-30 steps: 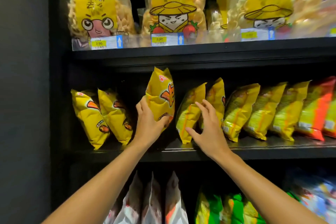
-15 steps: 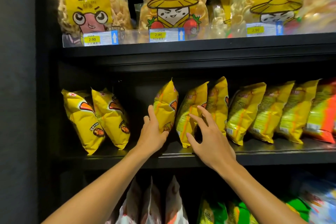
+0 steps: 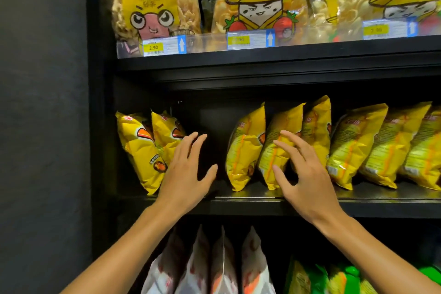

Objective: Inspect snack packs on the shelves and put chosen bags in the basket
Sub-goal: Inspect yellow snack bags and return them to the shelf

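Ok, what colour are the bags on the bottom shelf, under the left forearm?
White with orange-red print, in the head view: bags.

Retail shop: black metal shelving [image 3: 274, 205], yellow-and-white price labels [image 3: 164, 46] above the left hand [image 3: 183, 174], rows of identical glossy yellow foil snack bags [image 3: 245, 148] between both hands.

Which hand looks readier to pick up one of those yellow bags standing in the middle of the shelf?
Probably the right hand: its spread fingers already lie against a standing yellow bag. The left hand hovers open over the dark gap, holding nothing.
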A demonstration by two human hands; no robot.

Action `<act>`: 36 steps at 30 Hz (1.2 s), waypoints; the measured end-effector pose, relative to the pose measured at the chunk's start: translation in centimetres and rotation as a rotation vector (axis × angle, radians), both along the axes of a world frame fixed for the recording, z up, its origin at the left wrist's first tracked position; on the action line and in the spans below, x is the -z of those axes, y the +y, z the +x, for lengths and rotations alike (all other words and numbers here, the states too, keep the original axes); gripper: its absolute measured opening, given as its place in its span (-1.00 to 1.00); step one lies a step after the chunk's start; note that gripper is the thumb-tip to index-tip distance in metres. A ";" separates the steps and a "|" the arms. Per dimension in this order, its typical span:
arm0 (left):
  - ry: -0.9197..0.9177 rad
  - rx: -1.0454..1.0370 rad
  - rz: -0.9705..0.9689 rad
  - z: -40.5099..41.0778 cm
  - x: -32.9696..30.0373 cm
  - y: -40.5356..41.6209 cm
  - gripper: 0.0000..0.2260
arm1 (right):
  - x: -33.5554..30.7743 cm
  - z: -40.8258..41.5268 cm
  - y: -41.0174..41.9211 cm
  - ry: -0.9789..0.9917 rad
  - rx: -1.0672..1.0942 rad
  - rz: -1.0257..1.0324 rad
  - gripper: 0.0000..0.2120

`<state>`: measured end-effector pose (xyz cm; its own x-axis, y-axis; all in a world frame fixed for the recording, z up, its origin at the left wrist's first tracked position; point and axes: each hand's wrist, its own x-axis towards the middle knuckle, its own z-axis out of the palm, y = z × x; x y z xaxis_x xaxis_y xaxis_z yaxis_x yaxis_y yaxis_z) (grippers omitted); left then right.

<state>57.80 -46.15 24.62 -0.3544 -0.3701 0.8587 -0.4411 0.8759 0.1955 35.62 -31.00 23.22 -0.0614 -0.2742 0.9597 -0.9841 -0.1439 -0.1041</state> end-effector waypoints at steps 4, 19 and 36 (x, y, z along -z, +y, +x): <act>-0.022 -0.274 -0.123 5.3 2.1 -4.0 -0.42 | -1.0 5.8 -2.6 0.184 -0.132 0.083 -0.45; -0.013 -0.367 -0.164 6.1 3.6 -5.7 -0.39 | -3.6 14.9 -17.1 -0.283 -0.003 0.540 -0.27; 0.240 0.086 -0.133 6.6 4.0 1.3 -0.44 | -2.0 11.8 4.8 -0.352 -0.479 0.111 -0.33</act>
<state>64.41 -44.85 20.58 -0.1601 -0.2263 0.9608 -0.3193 0.9329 0.1665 47.42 -26.19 25.24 -0.2152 -0.4473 0.8681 -0.7161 -0.5322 -0.4517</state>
